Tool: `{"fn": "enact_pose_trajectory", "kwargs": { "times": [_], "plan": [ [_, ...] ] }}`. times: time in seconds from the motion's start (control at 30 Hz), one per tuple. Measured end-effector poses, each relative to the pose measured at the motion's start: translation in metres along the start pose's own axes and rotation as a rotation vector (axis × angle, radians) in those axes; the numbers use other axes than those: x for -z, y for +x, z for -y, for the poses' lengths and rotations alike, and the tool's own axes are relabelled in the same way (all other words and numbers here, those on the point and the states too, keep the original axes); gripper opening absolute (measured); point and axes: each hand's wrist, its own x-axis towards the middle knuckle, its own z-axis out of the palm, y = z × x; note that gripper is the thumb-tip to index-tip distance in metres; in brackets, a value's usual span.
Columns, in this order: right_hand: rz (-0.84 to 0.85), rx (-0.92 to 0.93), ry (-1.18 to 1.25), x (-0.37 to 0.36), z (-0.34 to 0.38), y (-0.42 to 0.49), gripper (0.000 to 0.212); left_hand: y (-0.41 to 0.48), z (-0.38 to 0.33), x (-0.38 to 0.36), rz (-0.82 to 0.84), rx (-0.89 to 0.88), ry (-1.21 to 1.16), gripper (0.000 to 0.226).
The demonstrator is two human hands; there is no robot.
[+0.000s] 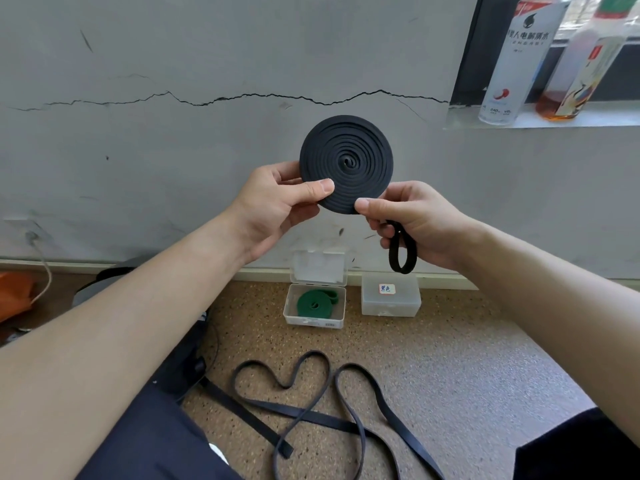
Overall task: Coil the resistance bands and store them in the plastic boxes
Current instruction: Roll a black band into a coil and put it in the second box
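Left hand (277, 206) pinches the black coil (346, 164); right hand (408, 223) pinches its tail (402, 252). Keep tension, wrap the tail flush.

The speckled floor (450, 358) carries an open plastic box (313, 322) holding a coiled green band (313, 303), a closed labelled box (391, 301) just beside it, and a loose black band (311, 414) nearer.

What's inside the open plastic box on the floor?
The open plastic box holds a coiled green resistance band. Whatever lies beneath that coil is covered, so I cannot tell.
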Motion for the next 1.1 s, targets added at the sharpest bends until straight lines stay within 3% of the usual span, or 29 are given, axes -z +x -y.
{"fn": "enact_pose_trajectory", "kwargs": {
  "times": [0.2, 0.37, 0.77, 0.97, 1.1],
  "plan": [
    [-0.088, 0.041, 0.117, -0.022, -0.005, 0.002, 0.014, -0.004, 0.01, -0.032, -0.063, -0.014, -0.303, 0.015],
    [-0.053, 0.021, 0.068, -0.018, -0.001, -0.001, 0.012, 0.002, 0.006, -0.019, -0.115, -0.037, -0.129, 0.015],
    [0.011, -0.07, -0.045, 0.006, 0.003, -0.003, 0.022, -0.001, -0.006, 0.006, 0.007, -0.018, 0.156, 0.015],
    [0.026, -0.059, -0.003, 0.006, 0.002, -0.001, 0.029, -0.002, -0.007, 0.008, 0.036, 0.015, 0.178, 0.016],
    [-0.023, -0.005, 0.12, -0.007, -0.002, 0.001, 0.037, -0.003, 0.0, -0.005, -0.016, 0.028, -0.058, 0.013]
  ]
}}
